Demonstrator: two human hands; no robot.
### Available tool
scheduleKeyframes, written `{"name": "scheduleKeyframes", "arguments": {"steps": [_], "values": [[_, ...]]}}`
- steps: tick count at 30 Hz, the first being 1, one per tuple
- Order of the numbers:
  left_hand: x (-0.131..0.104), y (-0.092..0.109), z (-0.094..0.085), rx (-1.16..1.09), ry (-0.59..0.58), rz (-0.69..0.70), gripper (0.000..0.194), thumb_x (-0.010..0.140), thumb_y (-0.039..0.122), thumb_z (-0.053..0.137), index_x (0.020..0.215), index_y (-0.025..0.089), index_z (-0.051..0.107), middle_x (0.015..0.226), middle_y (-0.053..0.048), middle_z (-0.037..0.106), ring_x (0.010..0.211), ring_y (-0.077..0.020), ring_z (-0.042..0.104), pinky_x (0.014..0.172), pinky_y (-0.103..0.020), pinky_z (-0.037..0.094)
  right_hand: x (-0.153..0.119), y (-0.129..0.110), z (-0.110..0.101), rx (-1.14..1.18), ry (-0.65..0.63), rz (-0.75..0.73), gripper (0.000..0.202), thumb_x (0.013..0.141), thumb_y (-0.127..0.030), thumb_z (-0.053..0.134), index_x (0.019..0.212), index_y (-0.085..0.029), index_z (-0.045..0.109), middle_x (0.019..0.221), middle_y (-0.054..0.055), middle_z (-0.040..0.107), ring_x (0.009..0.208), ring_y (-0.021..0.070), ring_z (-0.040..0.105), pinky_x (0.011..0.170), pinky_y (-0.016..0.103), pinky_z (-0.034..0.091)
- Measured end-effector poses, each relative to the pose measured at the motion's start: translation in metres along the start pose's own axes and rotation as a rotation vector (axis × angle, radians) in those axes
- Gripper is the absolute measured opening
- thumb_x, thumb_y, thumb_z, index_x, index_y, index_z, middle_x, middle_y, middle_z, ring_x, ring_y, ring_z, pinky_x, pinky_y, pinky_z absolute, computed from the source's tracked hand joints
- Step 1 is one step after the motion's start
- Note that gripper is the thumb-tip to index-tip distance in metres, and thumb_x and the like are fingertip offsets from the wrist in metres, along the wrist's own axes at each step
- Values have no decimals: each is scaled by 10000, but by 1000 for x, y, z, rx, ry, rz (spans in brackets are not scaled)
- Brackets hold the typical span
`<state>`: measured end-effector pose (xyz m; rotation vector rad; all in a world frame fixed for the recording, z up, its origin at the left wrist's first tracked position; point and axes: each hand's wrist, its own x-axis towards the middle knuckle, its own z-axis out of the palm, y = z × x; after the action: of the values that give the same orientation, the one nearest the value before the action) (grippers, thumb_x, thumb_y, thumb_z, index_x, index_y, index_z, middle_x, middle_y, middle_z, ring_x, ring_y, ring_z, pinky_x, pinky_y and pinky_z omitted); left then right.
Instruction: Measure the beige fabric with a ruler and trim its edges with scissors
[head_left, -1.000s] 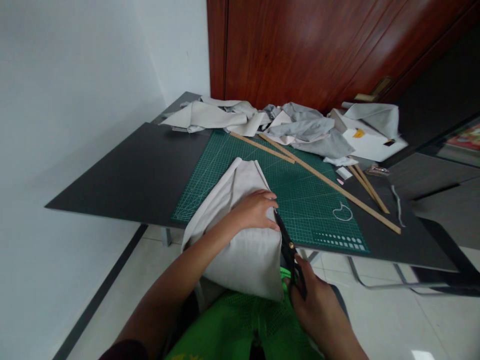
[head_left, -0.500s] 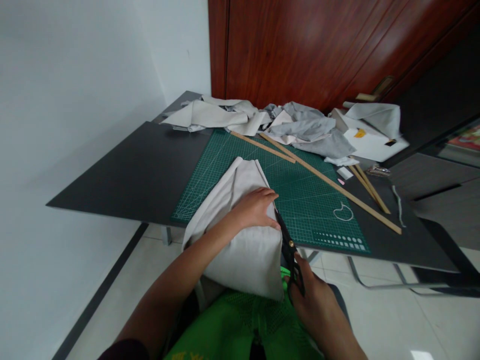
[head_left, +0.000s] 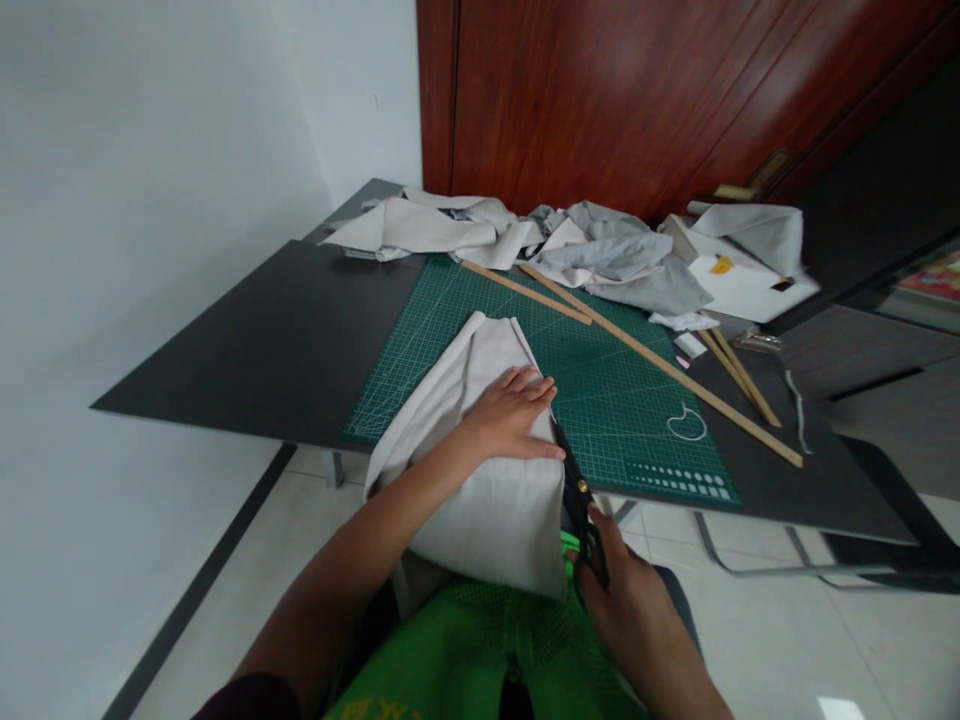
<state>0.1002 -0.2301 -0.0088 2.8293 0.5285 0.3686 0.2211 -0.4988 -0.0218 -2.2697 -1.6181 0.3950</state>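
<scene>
A folded piece of light grey fabric [head_left: 487, 520] lies over the front edge of the table and hangs down towards my lap. My left hand [head_left: 514, 415] rests flat on top of it, fingers stretched towards its right edge. In my right hand [head_left: 630, 590] is a pair of black scissors [head_left: 576, 490], gripped by the handles. The blades point away from me along the fabric's right edge, close to my left fingertips. They look nearly closed, and their tips are partly hidden beside the fabric. Under the fabric's far part lies a green cutting mat [head_left: 615, 400].
Two wooden strips [head_left: 675, 372] cross the mat's far side. Crumpled fabric pieces [head_left: 615, 245] lie along the back, beside a white box [head_left: 750, 275]. A loop of white cord [head_left: 686, 425] is on the mat. More wooden strips [head_left: 739, 375] lie at the right of the dark table [head_left: 247, 350].
My left hand has flattened on the fabric, its fingers spreading out more. The scissors and my right hand stay almost in place.
</scene>
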Motion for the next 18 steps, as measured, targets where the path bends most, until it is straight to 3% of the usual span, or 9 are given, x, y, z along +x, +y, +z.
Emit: {"name": "scheduleKeyframes", "arguments": {"steps": [5, 18], "values": [[0, -1, 0, 4, -2, 1, 1021, 860, 823, 637, 1604, 150, 447, 1684, -170, 424, 1612, -411, 270, 1313, -542, 162, 1, 8, -1, -29, -30, -20, 577, 951, -233, 489, 1519, -131, 468, 957, 140, 837, 808, 324, 826, 633, 374, 610], [1, 0, -1, 4, -12, -7, 1046, 847, 826, 655, 1597, 125, 456, 1687, -172, 418, 1607, -422, 272, 1316, -545, 158, 1, 12, -1, -25, -96, -2, 594, 954, -184, 458, 1544, -112, 451, 1047, 162, 841, 879, 303, 837, 705, 350, 622]]}}
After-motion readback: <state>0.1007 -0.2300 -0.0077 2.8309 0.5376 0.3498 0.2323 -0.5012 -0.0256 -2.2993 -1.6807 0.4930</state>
